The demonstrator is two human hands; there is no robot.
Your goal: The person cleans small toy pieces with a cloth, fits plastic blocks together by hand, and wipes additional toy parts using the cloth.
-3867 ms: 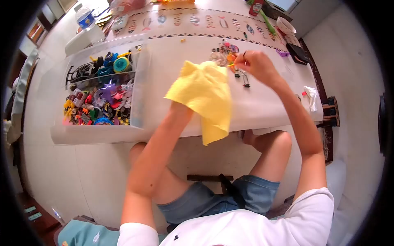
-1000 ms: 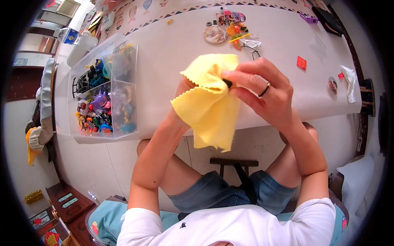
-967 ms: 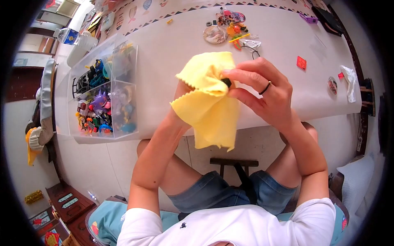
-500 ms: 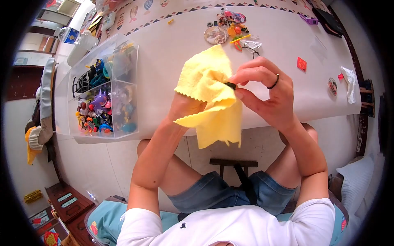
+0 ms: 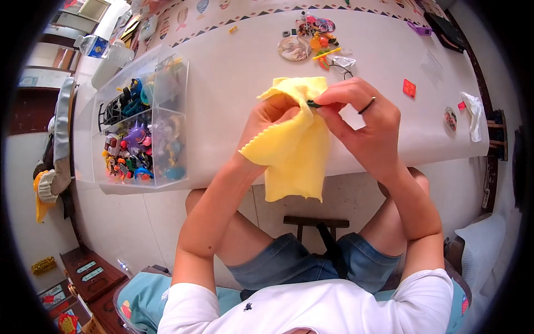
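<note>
A yellow cloth [image 5: 297, 161] with a zigzag edge hangs from my left hand [image 5: 272, 114], whose fingers are closed on it. Between the thumb and forefinger of my right hand [image 5: 364, 114] is a small dark object [image 5: 313, 104], too small to name. The cloth is bunched against the dark object's left end. Both hands are above the table's near edge, close together. A black band circles a finger of my right hand.
A clear divided box [image 5: 169, 114] of small toys stands at the left. Farther back lie a round patterned disc [image 5: 294, 48] and several small toys [image 5: 322, 42]. A red square [image 5: 409, 88] and white crumpled plastic [image 5: 474, 114] lie at the right.
The cloth's upper flap has folded down and its lower part now hangs straighter. My left hand has moved up and right, with more of its fingers showing. My right hand keeps its pinch.
</note>
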